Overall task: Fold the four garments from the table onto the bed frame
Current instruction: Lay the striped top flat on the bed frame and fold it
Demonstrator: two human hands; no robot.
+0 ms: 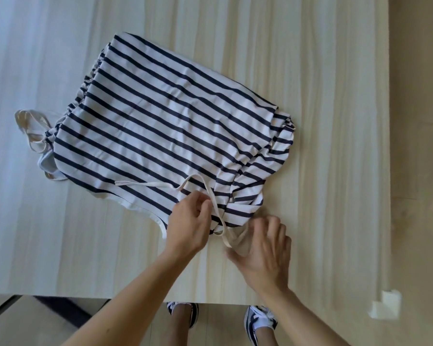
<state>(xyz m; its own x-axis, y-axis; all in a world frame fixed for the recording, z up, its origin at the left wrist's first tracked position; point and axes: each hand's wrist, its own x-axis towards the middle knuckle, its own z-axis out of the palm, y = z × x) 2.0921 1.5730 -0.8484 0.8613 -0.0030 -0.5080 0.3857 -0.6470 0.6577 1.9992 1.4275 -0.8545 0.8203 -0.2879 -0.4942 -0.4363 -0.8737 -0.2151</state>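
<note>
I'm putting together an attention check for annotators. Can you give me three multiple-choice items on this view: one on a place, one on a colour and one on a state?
1. Where does the striped garment lie?
A. spread on the light wooden surface
B. on the floor by the shoes
C. draped over a chair

2. What colour are the garment's stripes?
A. red
B. dark navy
C. green

3. What is the left hand doing?
A. resting flat on the wood
B. holding a shoe
C. pinching the white strap

Answers:
1 A: the fabric lies spread across the pale wood.
2 B: dark navy bands alternate with white.
3 C: thumb and fingers close on the strap at the garment's near edge.
</note>
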